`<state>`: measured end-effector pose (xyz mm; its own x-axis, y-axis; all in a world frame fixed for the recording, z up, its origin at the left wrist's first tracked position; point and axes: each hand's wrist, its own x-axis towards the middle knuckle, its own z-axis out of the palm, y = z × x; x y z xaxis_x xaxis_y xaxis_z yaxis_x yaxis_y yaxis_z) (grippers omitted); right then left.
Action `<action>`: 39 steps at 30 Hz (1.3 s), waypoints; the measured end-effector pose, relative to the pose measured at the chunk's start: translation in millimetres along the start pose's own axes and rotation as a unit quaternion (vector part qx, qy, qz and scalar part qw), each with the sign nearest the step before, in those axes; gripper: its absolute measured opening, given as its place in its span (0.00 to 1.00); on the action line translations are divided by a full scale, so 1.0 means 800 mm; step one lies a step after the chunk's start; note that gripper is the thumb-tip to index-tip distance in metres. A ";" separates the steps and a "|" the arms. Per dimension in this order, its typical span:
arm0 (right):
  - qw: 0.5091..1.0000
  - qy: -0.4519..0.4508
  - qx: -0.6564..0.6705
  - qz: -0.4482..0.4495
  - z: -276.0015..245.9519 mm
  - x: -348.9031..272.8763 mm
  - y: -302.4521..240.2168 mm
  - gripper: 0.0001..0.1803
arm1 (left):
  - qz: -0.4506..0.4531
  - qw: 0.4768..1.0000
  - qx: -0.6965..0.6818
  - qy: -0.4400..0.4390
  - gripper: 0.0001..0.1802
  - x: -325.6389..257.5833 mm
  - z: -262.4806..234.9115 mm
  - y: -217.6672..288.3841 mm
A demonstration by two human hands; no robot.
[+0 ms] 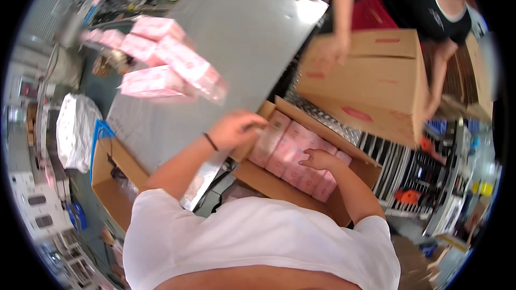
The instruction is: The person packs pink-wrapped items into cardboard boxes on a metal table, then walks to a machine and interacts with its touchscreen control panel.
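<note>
An open cardboard carton (301, 198) stands in front of me with pink packs (293, 153) in plastic film lined up inside. My right hand (318, 159) rests on top of these packs, its fingers stretched out rather than gripping. My left hand (236, 129), with a dark band at the wrist, is at the carton's left end beside the nearest pack. Its fingers are smeared by motion, so I cannot tell whether they hold anything. More wrapped pink packs (156, 81) lie in a loose pile on the metal table (242, 27) to the left.
Across from me, a person in a dark top (419, 8) has both hands at a large closed carton (365, 83). A roller conveyor (398, 161) runs on the right. Another open carton (115, 174) and a white sack (77, 131) stand at the left.
</note>
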<state>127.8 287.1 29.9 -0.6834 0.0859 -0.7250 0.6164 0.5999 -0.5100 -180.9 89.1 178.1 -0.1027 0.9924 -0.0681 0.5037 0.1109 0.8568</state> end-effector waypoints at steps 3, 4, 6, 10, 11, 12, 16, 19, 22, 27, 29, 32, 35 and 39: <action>0.995 -0.021 0.010 -0.101 -0.104 -0.011 -0.204 0.36 | -0.166 0.898 0.354 0.203 0.45 -0.122 -0.174 -0.081; 0.981 0.079 -0.035 -0.176 -0.110 0.015 -0.243 0.36 | -0.268 0.798 0.492 0.221 0.55 -0.147 -0.219 -0.087; 0.931 0.220 -0.094 -0.277 -0.124 0.068 -0.341 0.40 | -0.381 0.765 0.502 0.132 0.66 -0.184 -0.290 -0.119; 0.850 0.412 -0.219 -0.245 -0.142 0.183 -0.517 0.51 | -0.298 0.802 0.509 0.092 0.63 -0.206 -0.334 -0.182; 0.863 0.403 -0.213 -0.216 -0.148 0.207 -0.535 0.53 | -0.284 0.818 0.492 0.090 0.61 -0.206 -0.345 -0.189; 0.878 0.386 -0.207 -0.191 -0.143 0.233 -0.547 0.55 | -0.277 0.833 0.471 0.085 0.59 -0.216 -0.353 -0.197; 0.959 0.212 -0.181 -0.058 -0.180 0.177 -0.538 0.58 | -0.331 0.843 0.419 0.063 0.51 -0.292 -0.388 -0.208; 0.979 0.169 -0.107 -0.037 -0.155 0.112 -0.510 0.63 | -0.432 0.867 0.240 0.053 0.55 -0.298 -0.389 -0.219; 0.961 0.145 0.199 -0.122 -0.090 0.113 -0.465 0.68 | -0.372 0.915 0.132 0.082 0.62 -0.229 -0.327 -0.195; 0.936 0.317 0.120 -0.099 -0.077 0.130 -0.451 0.68 | -0.258 0.953 0.111 0.115 0.31 -0.126 -0.285 -0.153; 0.934 0.351 0.038 -0.057 -0.078 0.128 -0.453 0.69 | -0.158 0.820 0.323 0.444 0.24 -0.113 -0.315 -0.192; 0.959 0.269 0.054 0.064 -0.106 0.121 -0.504 0.72 | -0.215 0.858 0.332 0.329 0.24 -0.131 -0.349 -0.229; 0.948 0.312 0.048 0.040 -0.095 0.126 -0.479 0.72 | 0.003 0.935 0.286 0.207 0.23 -0.155 -0.304 -0.230; 0.950 0.289 0.063 0.098 -0.095 0.110 -0.479 0.69 | 0.005 0.901 0.295 0.319 0.26 -0.123 -0.295 -0.218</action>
<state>-198.4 125.0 196.7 -0.6286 0.6309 -0.4548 0.7712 0.4300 -0.4694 -461.1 -40.5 156.0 -0.4722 0.7818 0.4073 0.8563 0.2970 0.4226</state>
